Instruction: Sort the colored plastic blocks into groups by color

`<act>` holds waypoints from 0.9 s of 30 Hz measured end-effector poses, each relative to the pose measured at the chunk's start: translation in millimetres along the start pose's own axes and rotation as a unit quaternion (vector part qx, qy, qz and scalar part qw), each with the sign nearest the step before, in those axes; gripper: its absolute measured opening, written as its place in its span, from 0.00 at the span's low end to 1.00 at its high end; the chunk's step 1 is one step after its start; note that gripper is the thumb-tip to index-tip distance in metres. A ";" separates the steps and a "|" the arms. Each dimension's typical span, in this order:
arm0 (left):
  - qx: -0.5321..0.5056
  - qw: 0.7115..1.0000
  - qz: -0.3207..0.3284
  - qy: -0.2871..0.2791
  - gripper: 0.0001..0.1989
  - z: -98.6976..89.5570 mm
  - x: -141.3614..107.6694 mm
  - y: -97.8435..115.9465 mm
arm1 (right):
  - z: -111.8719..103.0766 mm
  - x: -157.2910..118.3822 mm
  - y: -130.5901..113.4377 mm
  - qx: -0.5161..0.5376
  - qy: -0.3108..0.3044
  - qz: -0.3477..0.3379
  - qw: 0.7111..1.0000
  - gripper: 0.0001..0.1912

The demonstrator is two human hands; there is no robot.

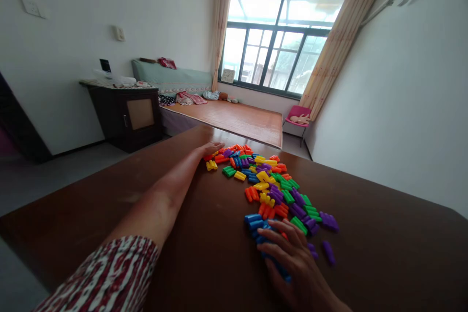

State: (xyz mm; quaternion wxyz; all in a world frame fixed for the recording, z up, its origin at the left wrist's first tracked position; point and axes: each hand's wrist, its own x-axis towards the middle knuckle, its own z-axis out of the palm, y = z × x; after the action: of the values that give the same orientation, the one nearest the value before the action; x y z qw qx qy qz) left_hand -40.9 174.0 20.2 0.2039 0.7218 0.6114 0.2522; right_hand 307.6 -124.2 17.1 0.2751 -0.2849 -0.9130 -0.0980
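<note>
Many small plastic pieces in red, yellow, green, blue and purple lie in a long loose pile on the brown table. My left hand [213,148] reaches to the far left end of the pile, fingers stretched out beside orange pieces [221,159]. Near the front end, my right hand [288,248] rests with spread fingers over blue pieces [254,222], partly hiding them. Purple pieces [329,221] lie to its right, with a single purple piece [328,252] apart from the others. Yellow pieces [211,165] sit just below my left hand.
The table [383,234] spreads under both arms. Beyond its far edge are a bed [237,119] with a mat, a dark cabinet [127,112] at the left and a pink chair [300,116] holding a soft toy.
</note>
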 end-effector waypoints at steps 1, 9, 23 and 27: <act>-0.012 0.999 0.023 -0.025 0.28 4.6 3.7 2.6 | 1.7 -0.6 1.5 0.002 0.002 0.002 1.000 0.17; -0.058 0.965 0.223 -0.126 0.26 43.1 -18.5 43.7 | 7.3 -8.7 8.6 0.025 0.037 0.059 0.997 0.17; -0.051 0.963 0.265 -0.029 0.22 53.1 20.6 117.3 | -2.8 2.0 3.2 0.073 0.113 0.054 0.989 0.14; 0.030 0.995 0.094 0.018 0.24 52.9 81.6 98.1 | -1.2 5.5 13.2 0.066 0.133 0.042 0.988 0.13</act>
State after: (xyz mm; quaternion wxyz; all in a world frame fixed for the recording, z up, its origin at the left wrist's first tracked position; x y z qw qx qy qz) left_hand 78.3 238.5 47.0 0.1467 0.7772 0.5519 0.2645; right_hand 311.9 -111.3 21.5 0.4164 -0.2889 -0.8598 -0.0625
